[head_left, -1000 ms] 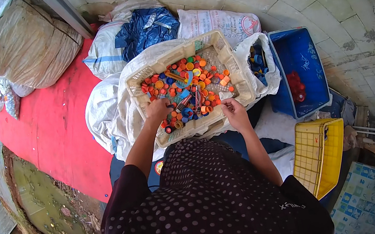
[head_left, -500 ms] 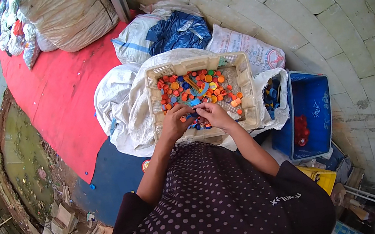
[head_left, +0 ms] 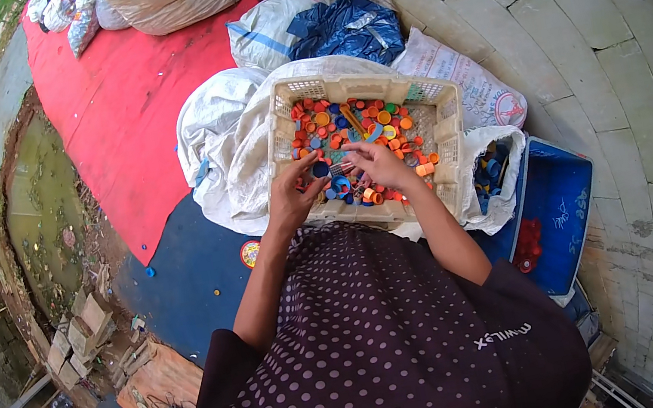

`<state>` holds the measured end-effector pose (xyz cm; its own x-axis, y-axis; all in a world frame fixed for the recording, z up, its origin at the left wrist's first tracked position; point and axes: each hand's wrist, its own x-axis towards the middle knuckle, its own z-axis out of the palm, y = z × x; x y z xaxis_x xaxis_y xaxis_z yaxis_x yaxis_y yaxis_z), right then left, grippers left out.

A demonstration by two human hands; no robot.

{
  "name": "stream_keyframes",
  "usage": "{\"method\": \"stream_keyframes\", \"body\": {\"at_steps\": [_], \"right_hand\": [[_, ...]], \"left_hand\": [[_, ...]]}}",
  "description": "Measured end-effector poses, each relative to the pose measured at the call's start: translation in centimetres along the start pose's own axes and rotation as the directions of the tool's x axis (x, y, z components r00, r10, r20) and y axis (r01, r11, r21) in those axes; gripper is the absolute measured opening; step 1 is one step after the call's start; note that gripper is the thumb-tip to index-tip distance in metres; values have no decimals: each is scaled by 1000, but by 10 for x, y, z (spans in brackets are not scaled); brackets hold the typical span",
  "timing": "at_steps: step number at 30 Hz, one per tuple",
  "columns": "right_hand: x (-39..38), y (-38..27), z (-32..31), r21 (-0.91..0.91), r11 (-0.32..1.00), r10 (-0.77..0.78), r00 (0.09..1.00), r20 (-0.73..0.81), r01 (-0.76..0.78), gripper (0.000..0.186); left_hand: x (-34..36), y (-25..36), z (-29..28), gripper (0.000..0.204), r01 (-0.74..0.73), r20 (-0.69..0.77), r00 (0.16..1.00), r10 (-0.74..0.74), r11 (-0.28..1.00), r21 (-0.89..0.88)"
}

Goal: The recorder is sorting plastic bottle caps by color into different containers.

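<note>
A cream plastic crate (head_left: 450,130) in front of me holds many loose bottle caps, mostly orange and red, some blue and yellow. Over its left front part is my left hand (head_left: 290,195), thumb and forefinger apart. Just beyond those fingertips lies a dark blue cap (head_left: 320,169). My right hand (head_left: 381,166) hovers over the caps at the middle, fingers stretched out toward the left, nothing visible in them. Lighter blue caps (head_left: 341,185) lie between the two hands. A long orange-yellow piece (head_left: 352,122) rests among caps farther back.
White sacking (head_left: 220,118) lies under and left of the crate. To the right stand an open white sack (head_left: 513,171) of blue caps and a blue bin (head_left: 554,181) with a red bundle (head_left: 528,243). Filled sacks (head_left: 462,79) lean by the block wall (head_left: 575,29).
My hands, together over the crate before, have moved apart and their fingers have opened. The whole view has shifted and tilted slightly, with the crate now a little right and higher.
</note>
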<state>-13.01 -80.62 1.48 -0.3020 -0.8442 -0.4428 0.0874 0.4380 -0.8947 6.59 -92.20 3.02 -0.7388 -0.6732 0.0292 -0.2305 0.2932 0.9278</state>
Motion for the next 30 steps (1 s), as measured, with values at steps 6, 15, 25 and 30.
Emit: {"method": "stream_keyframes", "body": {"at_steps": [6, 15, 25, 30], "right_hand": [[45, 52, -39, -642, 764, 110, 994, 30, -65, 30], [60, 131, -21, -944, 328, 113, 994, 3, -34, 28], [78, 156, -8, -989, 142, -25, 999, -35, -31, 19], [75, 160, -5, -952, 252, -2, 983, -183, -177, 18]], "left_hand": [[-12, 14, 0, 59, 31, -111, 993, -34, 999, -29], [-73, 27, 7, 63, 172, -221, 963, -156, 984, 54], [-101, 15, 18, 61, 231, -282, 935, -214, 973, 28], [-83, 31, 3, 58, 112, -202, 974, -100, 992, 49]]}}
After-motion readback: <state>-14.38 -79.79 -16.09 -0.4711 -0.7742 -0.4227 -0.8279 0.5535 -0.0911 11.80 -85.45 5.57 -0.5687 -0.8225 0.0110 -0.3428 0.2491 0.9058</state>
